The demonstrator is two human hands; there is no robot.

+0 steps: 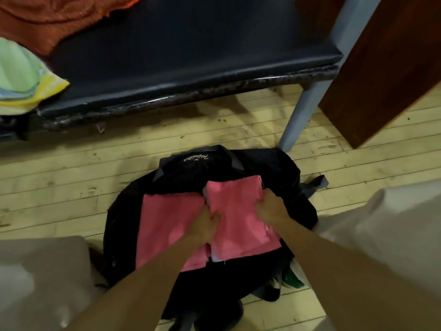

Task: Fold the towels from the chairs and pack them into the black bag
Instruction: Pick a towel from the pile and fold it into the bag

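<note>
The black bag [191,168] lies open on the wooden floor between my knees. Two folded pink towels rest in it side by side. My left hand [205,225] grips the left edge of the right pink towel [238,216], and my right hand [274,206] grips its right edge. The left pink towel [167,223] lies flat beside it. On the black chair seat [191,56] above lie an orange towel [47,20] and a light green and yellow towel [21,75].
A grey chair leg [303,108] stands just beyond the bag. A brown wooden panel [381,68] rises at the right. My knees in light trousers [386,223] flank the bag. Green and white fabric [291,280] peeks out under my right arm.
</note>
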